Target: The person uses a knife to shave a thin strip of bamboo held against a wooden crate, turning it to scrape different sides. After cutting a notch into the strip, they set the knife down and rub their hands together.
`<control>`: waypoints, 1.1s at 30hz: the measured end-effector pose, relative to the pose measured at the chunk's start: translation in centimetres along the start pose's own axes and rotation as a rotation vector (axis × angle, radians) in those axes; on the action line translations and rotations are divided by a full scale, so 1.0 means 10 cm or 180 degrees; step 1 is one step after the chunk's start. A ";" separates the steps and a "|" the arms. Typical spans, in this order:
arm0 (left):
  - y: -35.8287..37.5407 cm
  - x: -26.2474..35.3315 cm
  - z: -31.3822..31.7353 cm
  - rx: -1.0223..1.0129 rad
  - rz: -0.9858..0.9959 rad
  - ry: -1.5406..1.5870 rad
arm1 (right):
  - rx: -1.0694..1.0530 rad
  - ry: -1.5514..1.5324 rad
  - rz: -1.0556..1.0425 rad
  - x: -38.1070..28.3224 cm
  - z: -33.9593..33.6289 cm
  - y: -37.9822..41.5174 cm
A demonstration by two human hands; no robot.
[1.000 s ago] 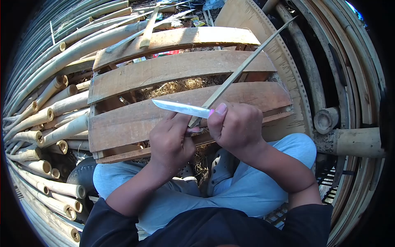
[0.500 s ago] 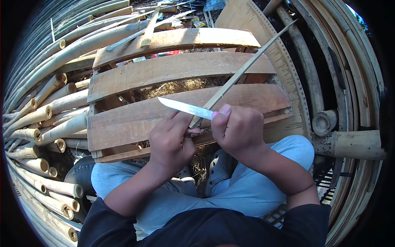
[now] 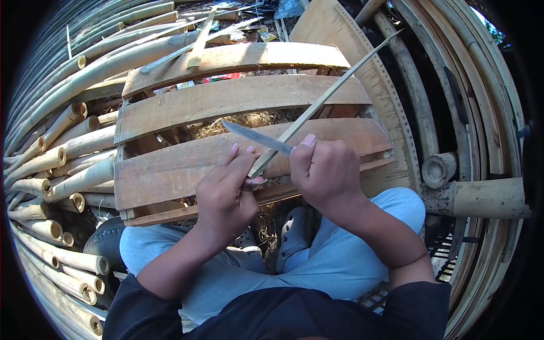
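A long bamboo strip (image 3: pixel 317 105) slants from my left hand up to the far right, over the slatted wooden bench. Its near end is gripped by my left hand (image 3: pixel 226 195), with thumb beneath and fingers curled beside it. My right hand (image 3: pixel 327 173) is closed around a knife, its thumb pressed near the base of the blade. The knife blade (image 3: pixel 256 137) points up and left and crosses the strip close to my left fingers. The knife's handle is hidden inside my right fist.
The slatted wooden bench (image 3: pixel 187 105) stands before my knees. Cut bamboo poles (image 3: pixel 85 141) are piled on the left. A bamboo piece (image 3: pixel 199 45) lies on the far slat. A wooden board (image 3: pixel 377 85) leans at the right, beside long bamboo lengths (image 3: pixel 481 85).
The knife blade has tilted, its tip turning from pale and bright to darker. My left fingers have lifted and straightened a little. The whole view has shifted slightly.
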State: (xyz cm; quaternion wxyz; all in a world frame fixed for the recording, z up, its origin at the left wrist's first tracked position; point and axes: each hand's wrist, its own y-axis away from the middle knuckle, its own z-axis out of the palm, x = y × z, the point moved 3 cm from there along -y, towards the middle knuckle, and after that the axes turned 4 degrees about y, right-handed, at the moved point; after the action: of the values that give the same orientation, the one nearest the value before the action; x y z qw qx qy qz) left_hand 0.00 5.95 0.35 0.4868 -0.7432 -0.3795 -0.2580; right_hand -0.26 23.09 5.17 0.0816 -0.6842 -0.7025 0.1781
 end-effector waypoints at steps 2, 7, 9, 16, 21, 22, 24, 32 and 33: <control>-0.01 -0.02 0.00 -0.0071 -0.0113 0.0079 | 0.0101 -0.0336 -0.0366 0.04 0.08 0.03; 0.01 -0.06 -0.01 -0.0019 -0.0170 0.0250 | 0.0367 0.0249 0.0403 0.24 0.03 -0.25; 0.01 -0.05 -0.01 0.0012 -0.0093 0.0139 | -0.0053 -0.0049 -0.0309 -0.04 0.03 -0.03; 0.00 -0.03 -0.01 -0.0011 -0.0083 0.0124 | 0.0054 0.0136 0.0222 0.10 0.01 -0.22; -0.01 -0.06 0.01 -0.0138 -0.0250 0.0108 | -0.0056 -0.0627 0.0054 0.11 0.09 -0.12; 0.00 -0.07 0.00 -0.0177 -0.0428 0.0209 | -0.0080 -0.0638 0.0056 0.06 0.10 -0.08; 0.01 -0.04 -0.04 -0.0132 -0.0556 0.0191 | 0.0025 -0.0121 -0.0120 -0.09 0.06 -0.02; 0.01 -0.03 -0.03 0.0051 -0.0202 0.0061 | 0.0056 -0.0071 -0.0222 -0.01 0.07 -0.11; 0.01 -0.03 -0.03 0.0058 -0.0195 0.0058 | 0.0064 -0.0071 -0.0228 0.01 0.09 -0.11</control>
State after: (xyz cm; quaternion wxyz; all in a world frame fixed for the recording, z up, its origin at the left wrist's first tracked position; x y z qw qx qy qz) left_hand -0.08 5.58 0.20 0.4889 -0.7244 -0.3999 -0.2761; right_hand -1.58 23.11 4.75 0.0871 -0.6557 -0.7256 0.1897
